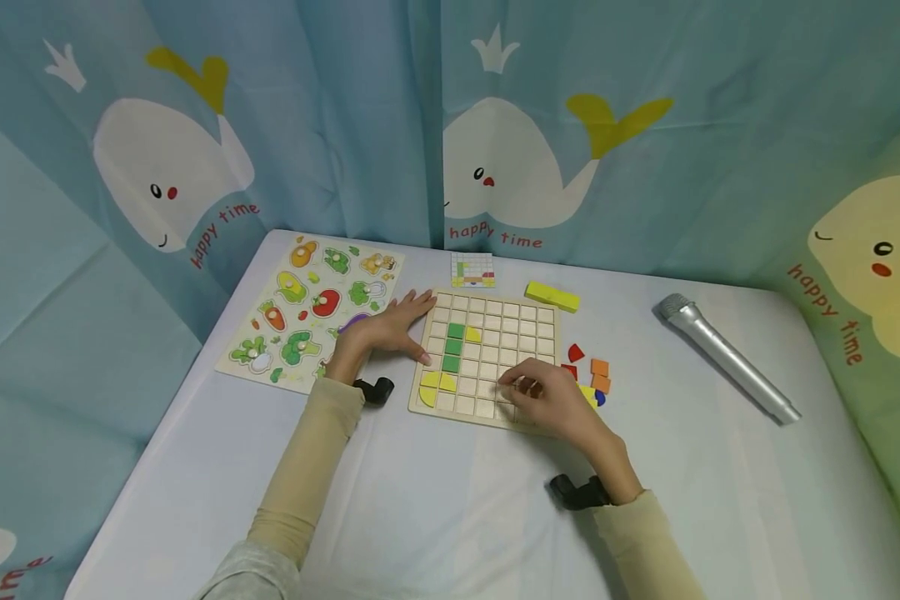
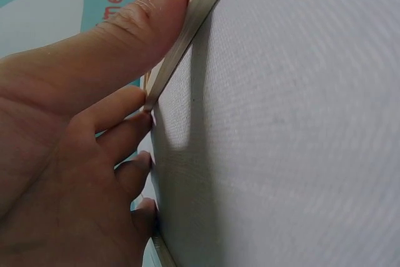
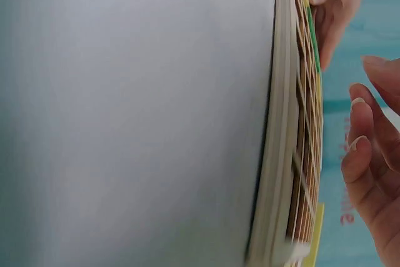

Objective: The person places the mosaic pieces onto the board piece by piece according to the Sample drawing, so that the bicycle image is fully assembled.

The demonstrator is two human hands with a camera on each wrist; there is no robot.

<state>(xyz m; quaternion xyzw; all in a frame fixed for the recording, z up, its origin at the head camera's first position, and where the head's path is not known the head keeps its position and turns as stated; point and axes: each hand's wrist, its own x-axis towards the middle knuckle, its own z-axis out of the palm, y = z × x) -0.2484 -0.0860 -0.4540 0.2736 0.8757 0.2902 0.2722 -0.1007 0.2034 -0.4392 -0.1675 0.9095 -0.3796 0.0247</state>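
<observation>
A wooden grid board (image 1: 525,329) lies on the table; three green squares (image 1: 453,347) form a column in it, with several yellow pieces (image 1: 447,382) nearby. My left hand (image 1: 390,327) is spread at the board's left side, thumb over the edge. In the left wrist view, its thumb and fingertips touch the board's rim (image 2: 194,35). Over the board's lower right part hovers my right hand (image 1: 551,398). Its fingers are loosely bent; the right wrist view shows a gap between thumb and fingers (image 3: 359,114), nothing held there.
Red (image 1: 575,352), orange (image 1: 600,367) and blue (image 1: 600,398) pieces lie right of the board. Yellow blocks (image 1: 552,297) and a pattern card (image 1: 472,271) sit behind it. A vegetable puzzle (image 1: 318,279) is at left, a silver microphone (image 1: 731,360) at right. Curtains (image 1: 390,125) surround the table.
</observation>
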